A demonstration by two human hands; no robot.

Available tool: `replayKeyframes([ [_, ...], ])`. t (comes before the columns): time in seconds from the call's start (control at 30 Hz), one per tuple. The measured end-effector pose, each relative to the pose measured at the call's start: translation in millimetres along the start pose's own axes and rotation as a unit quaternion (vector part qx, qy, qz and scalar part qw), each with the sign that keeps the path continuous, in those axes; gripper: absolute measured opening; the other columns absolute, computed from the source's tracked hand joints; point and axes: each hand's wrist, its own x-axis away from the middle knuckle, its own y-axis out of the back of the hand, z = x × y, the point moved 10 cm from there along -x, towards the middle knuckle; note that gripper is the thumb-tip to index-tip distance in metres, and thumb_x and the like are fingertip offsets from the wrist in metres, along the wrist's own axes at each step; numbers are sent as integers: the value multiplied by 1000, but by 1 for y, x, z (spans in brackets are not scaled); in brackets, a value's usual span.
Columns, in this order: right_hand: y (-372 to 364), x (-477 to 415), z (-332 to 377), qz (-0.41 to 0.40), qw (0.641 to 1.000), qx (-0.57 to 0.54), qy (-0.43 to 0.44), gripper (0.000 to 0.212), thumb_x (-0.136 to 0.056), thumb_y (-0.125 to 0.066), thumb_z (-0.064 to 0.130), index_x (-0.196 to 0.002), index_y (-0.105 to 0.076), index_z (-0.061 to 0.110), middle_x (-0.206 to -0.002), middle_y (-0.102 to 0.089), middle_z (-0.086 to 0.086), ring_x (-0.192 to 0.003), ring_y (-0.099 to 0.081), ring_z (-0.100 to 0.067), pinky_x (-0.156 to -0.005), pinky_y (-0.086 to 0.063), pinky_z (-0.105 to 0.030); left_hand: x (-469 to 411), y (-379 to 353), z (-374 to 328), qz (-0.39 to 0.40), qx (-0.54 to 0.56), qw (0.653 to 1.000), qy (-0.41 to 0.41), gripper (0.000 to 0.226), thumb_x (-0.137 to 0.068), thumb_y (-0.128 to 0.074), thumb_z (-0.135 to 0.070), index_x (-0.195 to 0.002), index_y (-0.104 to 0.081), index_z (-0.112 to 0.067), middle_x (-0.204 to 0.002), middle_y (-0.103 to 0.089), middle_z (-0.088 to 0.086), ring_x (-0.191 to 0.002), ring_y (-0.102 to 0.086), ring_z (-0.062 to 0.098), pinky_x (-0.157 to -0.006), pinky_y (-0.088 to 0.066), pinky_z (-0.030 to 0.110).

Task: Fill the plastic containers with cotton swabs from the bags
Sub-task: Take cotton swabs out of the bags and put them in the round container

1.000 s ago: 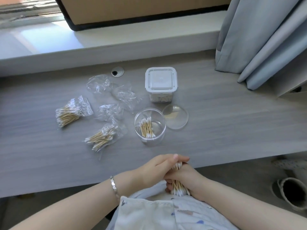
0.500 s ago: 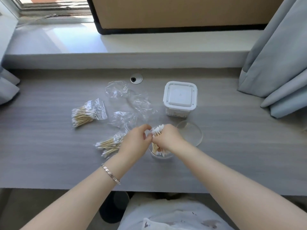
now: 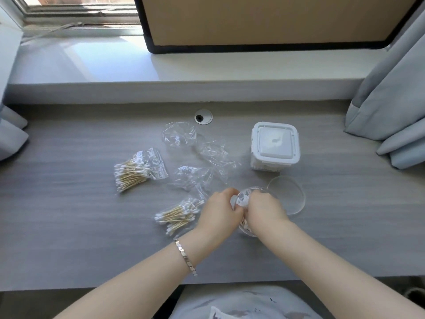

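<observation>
Right hand (image 3: pixel 264 209) curled tight round bundle of white-tipped wooden cotton swabs (image 3: pixel 241 200); bundle upright, lower end inside round clear plastic container (image 3: pixel 249 233). Left hand (image 3: pixel 219 212) touching right hand, fingers curled onto bundle's white tips. Round clear lid (image 3: pixel 288 199) flat, just right of grip. Square white lidded plastic container (image 3: pixel 274 146) beyond grip, apart. Clear bag of swabs (image 3: pixel 178 215) just left of left hand; second full bag (image 3: pixel 138 171) farther left. Crumpled empty clear bags (image 3: pixel 179 134) beyond, leftward. All on grey wood-grain desk (image 3: pixel 69 226).
</observation>
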Motion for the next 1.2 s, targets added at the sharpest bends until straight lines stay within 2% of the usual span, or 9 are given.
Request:
replayKeyframes([
  [0.17, -2, 10, 17, 33, 996, 35, 79, 22, -92, -42, 13, -107, -58, 15, -119, -59, -10, -116, -54, -27, -85, -41, -29, -5, -2, 8, 42, 22, 999, 1, 42, -72, -46, -32, -112, -57, -28, -96, -62, 18, -79, -66, 32, -72, -56, 43],
  [0.27, -31, 1, 15, 118, 990, 29, 66, 36, -98, -33, 14, -130, -47, 6, -136, -49, -13, -123, -46, -23, -81, -38, -21, -6, -2, 9, 65, 22, 998, -4, 37, -77, -49, -28, -113, -57, -26, -93, -64, 17, -79, -67, 32, -73, -56, 40],
  [0.37, -28, -6, 11, 82, 995, 11, 47, 31, -94, -39, 8, -119, -54, 1, -124, -56, -19, -99, -53, -25, -73, -38, -27, -6, -1, 4, 78, 7, 997, -29, 40, -82, -48, -34, -120, -54, -24, -95, -64, 14, -83, -66, 29, -79, -53, 37],
  [0.57, 10, 0, 2, -5, 996, -84, 38, 29, -91, -46, 14, -115, -61, 18, -117, -61, -7, -108, -58, -24, -86, -45, -28, 4, 51, 17, -46, -138, 977, -153, 81, -66, -42, -63, -133, -40, -18, -128, -39, 2, -122, -30, 17, -104, -21, 23],
  [0.67, 38, 16, 4, -71, 981, -157, 89, 26, -91, -49, 17, -111, -65, 20, -108, -66, 1, -104, -59, -15, -85, -43, -23, 6, 49, 81, 15, -281, 959, -23, 96, -71, -59, -56, -144, -13, -16, -146, -20, 3, -136, -15, 22, -111, -12, 33],
  [0.73, 43, 25, 13, -86, 967, -194, 143, 23, -90, -52, 16, -107, -67, 18, -103, -66, 4, -99, -59, -11, -87, -43, -20, 9, 47, 103, 24, -321, 947, -5, 84, -72, -60, -44, -142, -23, -14, -138, -34, 5, -131, -29, 27, -106, -21, 37],
  [0.83, 41, 29, 22, -91, 952, -217, 198, 22, -88, -54, 9, -103, -69, 15, -95, -61, 5, -87, -55, -7, -87, -43, -18, 9, 63, 102, -40, -290, 956, -15, 53, -70, -52, -28, -121, -51, -13, -106, -55, 2, -112, -49, 30, -90, -30, 36],
  [1.03, 53, 42, 45, -82, 913, -212, 337, 26, -85, -58, 3, -108, -69, 11, -113, -64, 3, -97, -60, -13, -89, -40, -17, 20, 69, 44, -53, -32, 994, -95, 22, -61, -54, -20, -75, -48, -34, -80, -42, -16, -84, -49, 16, -75, -36, 25],
  [1.2, 65, 45, 39, -75, 896, -232, 371, 21, -75, -75, 22, -92, -68, 12, -96, -65, 2, -85, -58, -13, -80, -46, -24, 28, 61, -6, -23, -3, 985, -173, 37, -64, -54, -12, -91, -51, -38, -89, -43, -12, -84, -45, 2, -70, -37, 8],
])
